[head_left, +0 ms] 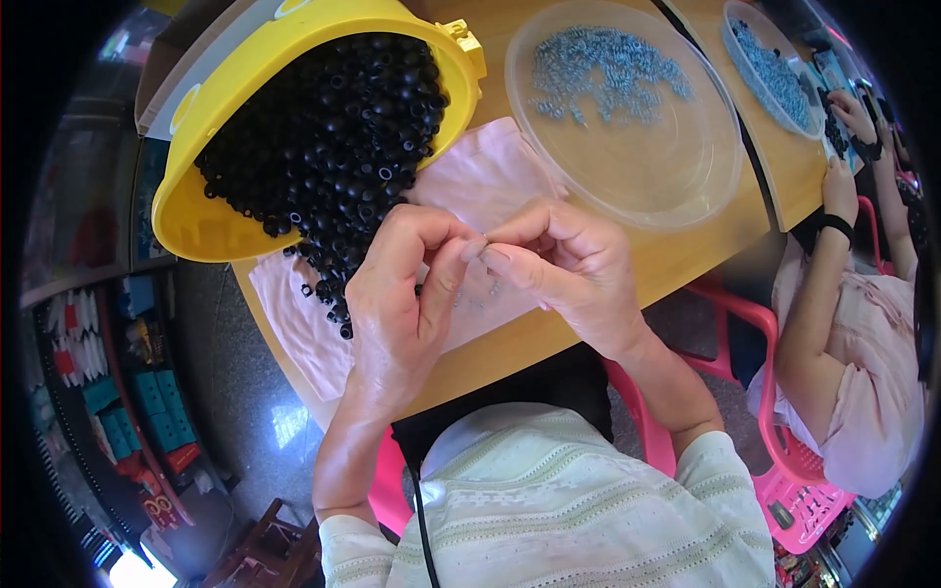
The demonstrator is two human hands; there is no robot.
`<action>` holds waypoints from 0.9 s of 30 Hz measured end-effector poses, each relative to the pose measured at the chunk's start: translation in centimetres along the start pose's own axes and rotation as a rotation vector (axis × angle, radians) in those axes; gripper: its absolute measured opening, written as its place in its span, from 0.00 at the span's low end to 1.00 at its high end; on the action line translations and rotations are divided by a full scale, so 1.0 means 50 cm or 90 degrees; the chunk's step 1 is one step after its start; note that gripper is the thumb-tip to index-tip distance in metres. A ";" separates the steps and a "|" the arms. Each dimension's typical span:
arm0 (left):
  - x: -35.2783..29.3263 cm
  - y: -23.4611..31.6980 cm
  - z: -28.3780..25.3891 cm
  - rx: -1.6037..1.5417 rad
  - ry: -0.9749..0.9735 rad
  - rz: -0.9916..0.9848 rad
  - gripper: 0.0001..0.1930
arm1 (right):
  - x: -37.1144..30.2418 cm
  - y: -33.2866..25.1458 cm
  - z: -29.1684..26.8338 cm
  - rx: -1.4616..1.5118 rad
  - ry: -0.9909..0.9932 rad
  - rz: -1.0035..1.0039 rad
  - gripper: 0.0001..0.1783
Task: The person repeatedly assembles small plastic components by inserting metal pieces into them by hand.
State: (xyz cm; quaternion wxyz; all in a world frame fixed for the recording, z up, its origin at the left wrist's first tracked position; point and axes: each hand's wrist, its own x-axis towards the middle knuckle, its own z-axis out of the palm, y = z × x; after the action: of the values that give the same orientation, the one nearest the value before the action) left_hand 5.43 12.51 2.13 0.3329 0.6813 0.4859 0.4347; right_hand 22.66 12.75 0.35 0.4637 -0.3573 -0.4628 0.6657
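Observation:
My left hand [400, 294] and my right hand [580, 267] meet fingertip to fingertip above a pale pink cloth [495, 162]. Thumb and forefinger are pinched together on each; whatever sits between them is too small to make out. Just left of my left hand, small black round caps [333, 137] spill onto the cloth from a tilted yellow tub [181, 225]. Beyond my right hand, a round clear plastic tray [652, 176] holds many small bluish coil-like pieces [608, 73]. A few tiny shiny pieces [480, 294] lie on the cloth below my fingers.
A wooden table [706, 257] carries all this. On the right, another person [848, 363] works with both hands beside a second clear tray [769, 73] of blue pieces and some black ones. Pink plastic chairs [774, 431] stand there. Shelves with packaged goods [127, 402] line the left.

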 end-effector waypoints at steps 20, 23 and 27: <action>0.046 -0.035 0.005 0.375 -0.119 0.159 0.09 | 0.012 -0.026 -0.031 -0.031 0.056 -0.003 0.08; 0.043 -0.014 0.000 0.310 -0.088 0.131 0.11 | 0.010 -0.026 -0.034 -0.030 0.047 0.010 0.08; 0.026 0.030 0.003 0.115 0.001 0.007 0.13 | 0.010 -0.024 -0.029 -0.017 0.047 0.016 0.09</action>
State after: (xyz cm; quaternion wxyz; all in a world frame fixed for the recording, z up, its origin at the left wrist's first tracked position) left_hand 6.32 13.29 3.74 0.2670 0.7111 0.5196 0.3913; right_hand 24.17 13.83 0.98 0.4673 -0.3935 -0.4497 0.6516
